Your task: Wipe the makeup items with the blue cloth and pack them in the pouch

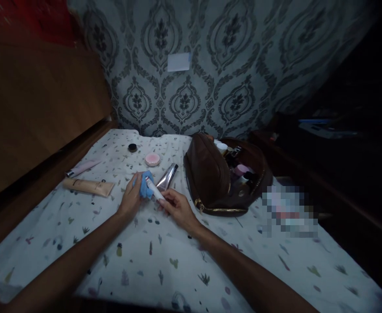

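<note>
My left hand [131,196] is closed on a bunched blue cloth [140,186]. The cloth presses against one end of a slim white tube [154,190], which my right hand [177,209] grips by its other end. Just beyond my right hand lies a silvery tube with a black cap [167,176]. Farther back on the cloth-covered surface sit a round pink compact [152,159] and a small black lid [132,148]. To the left are a tan squeeze tube [89,187] and a pale pink tube [84,168].
A brown zippered bag [207,174] stands gaping at the right, with several cosmetic containers inside. Right of it is a blurred-out item [290,212]. A patterned sheet [138,269] covers the surface. A wooden panel [44,108] borders the left, and a patterned wall [184,100] the back.
</note>
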Action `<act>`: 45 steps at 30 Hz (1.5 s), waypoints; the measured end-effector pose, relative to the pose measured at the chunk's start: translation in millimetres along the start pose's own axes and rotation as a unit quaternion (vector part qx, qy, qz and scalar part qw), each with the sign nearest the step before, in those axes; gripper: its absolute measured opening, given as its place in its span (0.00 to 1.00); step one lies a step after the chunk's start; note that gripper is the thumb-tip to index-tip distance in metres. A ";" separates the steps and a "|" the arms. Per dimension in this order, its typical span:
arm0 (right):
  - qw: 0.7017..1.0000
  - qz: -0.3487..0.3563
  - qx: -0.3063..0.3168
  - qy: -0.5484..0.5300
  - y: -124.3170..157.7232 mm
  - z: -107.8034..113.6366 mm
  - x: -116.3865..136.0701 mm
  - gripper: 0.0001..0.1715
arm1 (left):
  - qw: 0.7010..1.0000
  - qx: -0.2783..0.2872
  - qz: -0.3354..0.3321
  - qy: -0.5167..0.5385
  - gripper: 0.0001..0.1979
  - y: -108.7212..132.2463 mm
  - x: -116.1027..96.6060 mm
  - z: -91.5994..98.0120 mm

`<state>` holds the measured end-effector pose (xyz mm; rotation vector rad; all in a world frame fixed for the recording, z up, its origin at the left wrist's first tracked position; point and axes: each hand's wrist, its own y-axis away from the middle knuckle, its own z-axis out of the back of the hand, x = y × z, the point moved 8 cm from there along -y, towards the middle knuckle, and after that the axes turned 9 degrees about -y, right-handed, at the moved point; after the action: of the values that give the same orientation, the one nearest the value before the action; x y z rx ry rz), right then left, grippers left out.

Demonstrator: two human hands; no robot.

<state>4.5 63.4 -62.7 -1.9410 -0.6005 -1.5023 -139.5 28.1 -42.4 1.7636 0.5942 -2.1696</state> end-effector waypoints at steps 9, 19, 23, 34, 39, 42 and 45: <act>0.995 -0.019 0.002 -0.100 -2.8 -7.5 -0.1 0.25 | 0.992 0.113 0.014 0.047 0.27 11.5 9.5 -27.9; 0.997 0.026 -0.027 0.070 8.3 -3.4 13.8 0.07 | 0.977 0.210 -0.022 0.025 0.21 22.1 -9.0 -39.3; 0.974 0.063 -0.055 0.210 8.9 2.7 25.6 0.06 | 0.981 0.184 -0.061 -0.023 0.19 20.2 -22.5 -29.7; 0.996 0.006 -0.063 0.063 2.7 9.2 6.9 0.17 | 0.968 0.242 -0.061 -0.006 0.18 16.0 -18.6 -32.7; 0.999 -0.014 -0.030 -0.038 3.4 2.7 7.0 0.24 | 0.956 0.277 -0.079 -0.044 0.22 18.5 -19.4 -33.2; 0.999 -0.020 0.006 -0.049 3.2 -0.7 7.4 0.27 | 0.953 0.277 -0.096 -0.072 0.24 17.6 -19.3 -30.8; 1.000 -0.005 -0.003 0.014 1.0 4.7 9.0 0.25 | 0.949 0.292 -0.086 -0.083 0.24 16.6 -16.8 -29.3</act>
<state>10.8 65.9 -54.9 -1.9205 -0.5957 -1.5371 -103.0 27.0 -33.2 1.8057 0.0543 -2.7928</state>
